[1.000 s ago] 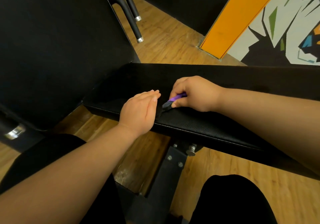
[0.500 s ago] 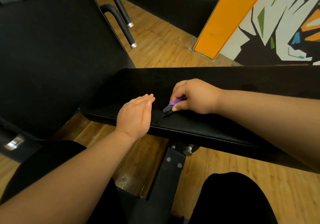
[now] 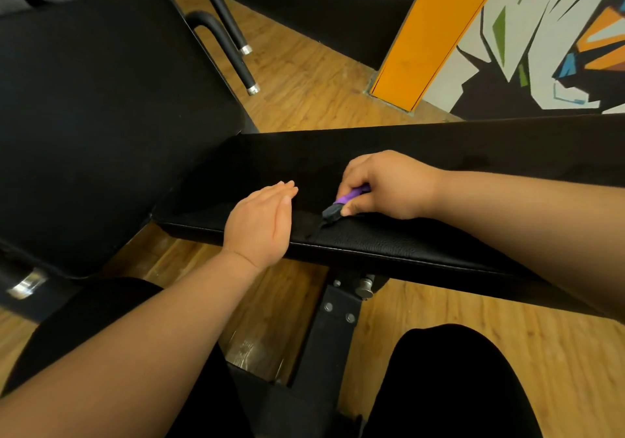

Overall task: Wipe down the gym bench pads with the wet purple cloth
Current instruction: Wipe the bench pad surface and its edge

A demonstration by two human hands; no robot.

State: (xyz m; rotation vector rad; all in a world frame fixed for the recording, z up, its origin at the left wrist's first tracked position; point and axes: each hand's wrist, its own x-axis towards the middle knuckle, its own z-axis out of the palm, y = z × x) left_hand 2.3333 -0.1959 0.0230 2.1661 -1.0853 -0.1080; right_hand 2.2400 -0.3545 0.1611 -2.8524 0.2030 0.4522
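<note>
Right hand (image 3: 389,184) is clamped round the bunched purple cloth (image 3: 351,195), left hand (image 3: 260,221) lying flat, fingers straight, on the bench pad (image 3: 406,244). Probably better to spread the cloth out for wider strokes.

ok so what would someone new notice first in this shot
The two bare hands on the long black bench pad at centre: the right hand pinches a bunched purple cloth against it, while the left hand lies flat beside it. Behind, at upper right, a bright orange pillar and a colourful wall mural stand out.
</note>
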